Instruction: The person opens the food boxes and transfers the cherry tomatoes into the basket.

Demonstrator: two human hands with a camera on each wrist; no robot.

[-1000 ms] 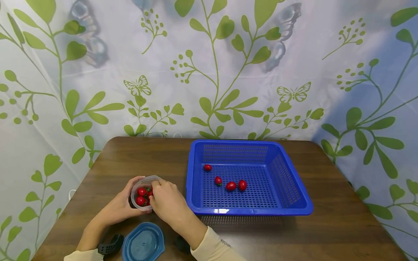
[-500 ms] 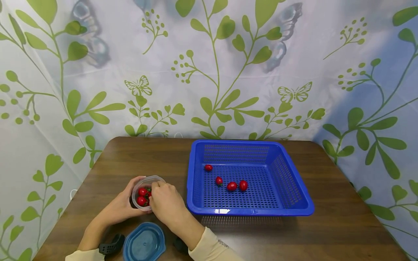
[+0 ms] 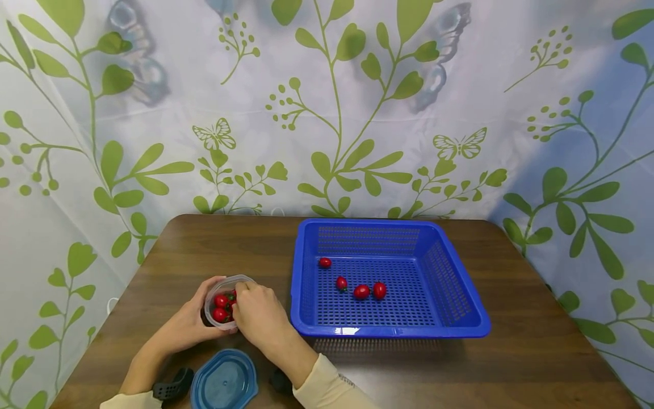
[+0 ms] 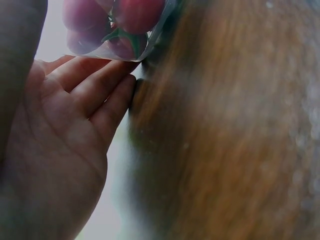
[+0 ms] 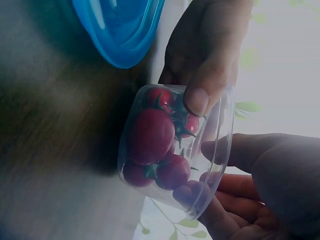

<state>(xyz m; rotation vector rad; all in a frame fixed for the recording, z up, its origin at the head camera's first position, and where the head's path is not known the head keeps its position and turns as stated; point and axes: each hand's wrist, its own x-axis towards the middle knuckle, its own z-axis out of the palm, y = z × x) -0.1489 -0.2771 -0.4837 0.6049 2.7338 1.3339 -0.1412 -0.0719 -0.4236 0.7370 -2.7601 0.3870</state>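
My left hand (image 3: pixel 189 321) grips a small clear plastic container (image 5: pixel 226 135) from its left side. In the right wrist view its thumb presses the container's wall. Several red cherry tomatoes (image 5: pixel 152 136) with green stems lie in the container. My right hand (image 3: pixel 261 318) reaches over the rim, fingertips inside. Its thumb and fingers are bent towards the tomatoes, but whether they pinch one is unclear. Right of the hands stands a blue plastic basket (image 3: pixel 393 331) with perforated walls. Several cherry tomatoes (image 3: pixel 361 292) lie spread on the left half of its floor.
A blue lid (image 3: pixel 225 379) lies on the brown wooden table (image 3: pixel 230 244) between my forearms. A black strap (image 3: pixel 174 386) is on my left wrist. Behind the table hangs a white cloth (image 3: pixel 357 113) printed with green leaves and butterflies.
Both hands stay at the container with hardly any motion. My right hand's fingers shift slightly inside it. The basket and its tomatoes have not moved.
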